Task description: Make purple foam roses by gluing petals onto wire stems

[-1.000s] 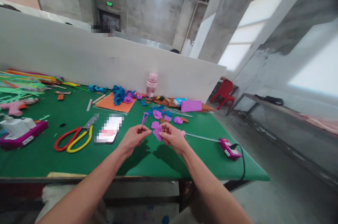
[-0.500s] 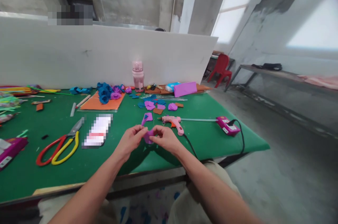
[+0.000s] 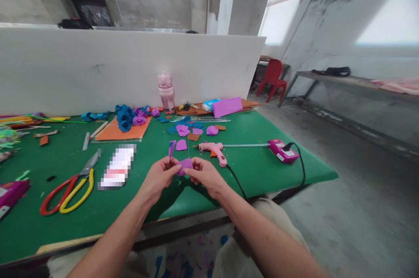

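Between my two hands is a purple paper petal [image 3: 186,166], held just above the green table near its front edge. My left hand [image 3: 159,176] pinches its left side, and a rolled purple-and-blue paper piece [image 3: 171,149] sticks up from the same fingers. With thumb and fingertips, my right hand [image 3: 206,174] grips the petal's right side. A loose purple petal [image 3: 181,145] lies just beyond the hands. Nearest to my right hand is a pink glue gun [image 3: 212,150] lying on its side, with a clear glue stick [image 3: 245,145] reaching from its back.
Red-and-yellow-handled scissors [image 3: 73,186] and a blurred pale rectangle [image 3: 118,166] lie to the left. Blue and purple paper flowers [image 3: 126,117] rest on orange sheets. Behind stand a pink bottle [image 3: 166,91] and a white panel [image 3: 127,64]. A purple box [image 3: 283,151] with a black cable sits right.
The purple petal, curled before, now shows a flatter face between my fingers. The rolled piece has tilted more upright and shifted left. The view has turned slightly.
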`<state>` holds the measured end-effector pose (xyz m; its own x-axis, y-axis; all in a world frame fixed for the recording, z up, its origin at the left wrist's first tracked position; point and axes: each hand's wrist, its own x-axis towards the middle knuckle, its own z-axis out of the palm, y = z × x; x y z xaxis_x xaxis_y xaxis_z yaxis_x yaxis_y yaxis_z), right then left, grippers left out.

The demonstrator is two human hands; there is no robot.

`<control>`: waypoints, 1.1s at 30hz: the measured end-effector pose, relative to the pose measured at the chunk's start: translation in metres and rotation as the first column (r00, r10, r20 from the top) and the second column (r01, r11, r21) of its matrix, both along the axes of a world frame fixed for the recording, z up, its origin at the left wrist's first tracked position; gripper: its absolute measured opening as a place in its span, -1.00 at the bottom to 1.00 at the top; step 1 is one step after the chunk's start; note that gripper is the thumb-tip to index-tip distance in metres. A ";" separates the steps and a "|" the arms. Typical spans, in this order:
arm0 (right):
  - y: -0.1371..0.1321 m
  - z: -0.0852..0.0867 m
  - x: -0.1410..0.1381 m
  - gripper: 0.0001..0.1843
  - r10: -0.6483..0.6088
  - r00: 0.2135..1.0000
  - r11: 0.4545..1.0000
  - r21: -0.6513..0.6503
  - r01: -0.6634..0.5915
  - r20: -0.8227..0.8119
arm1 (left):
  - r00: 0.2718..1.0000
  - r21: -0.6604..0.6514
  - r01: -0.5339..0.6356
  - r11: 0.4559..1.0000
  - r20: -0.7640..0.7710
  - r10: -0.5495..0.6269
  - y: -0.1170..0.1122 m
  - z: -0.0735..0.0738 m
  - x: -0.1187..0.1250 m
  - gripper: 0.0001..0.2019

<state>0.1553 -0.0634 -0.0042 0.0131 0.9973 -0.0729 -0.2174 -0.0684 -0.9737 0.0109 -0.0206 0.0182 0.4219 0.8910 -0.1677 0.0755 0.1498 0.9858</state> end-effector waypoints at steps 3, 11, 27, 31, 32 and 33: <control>0.000 0.002 0.002 -0.78 -0.006 0.984 0.997 0.071 -0.007 0.178 | 0.998 -0.009 0.044 0.999 -0.036 -0.045 0.000 0.002 -0.003 -0.73; 0.003 0.000 0.003 -0.81 -0.058 0.997 0.997 0.056 0.055 0.048 | 0.997 0.051 0.005 0.999 -0.078 -0.001 0.000 0.000 -0.003 -0.71; -0.003 0.027 0.096 -0.79 -0.477 0.436 0.869 0.335 0.364 0.763 | 0.929 0.240 0.151 0.959 -0.365 -0.055 0.013 -0.004 -0.010 -0.80; -0.001 0.017 0.125 -0.67 -0.293 0.333 0.916 0.163 0.366 0.896 | 0.858 0.249 0.225 0.942 -0.509 -0.070 0.019 -0.012 -0.012 -0.76; 0.001 0.013 0.124 -0.65 -0.227 0.350 0.935 0.102 0.341 0.909 | 0.843 0.254 0.231 0.939 -0.534 -0.064 0.019 -0.014 -0.012 -0.74; 0.005 0.009 0.121 -0.64 -0.170 0.363 0.947 0.050 0.317 0.916 | 0.833 0.259 0.231 0.938 -0.551 -0.053 0.019 -0.015 -0.012 -0.73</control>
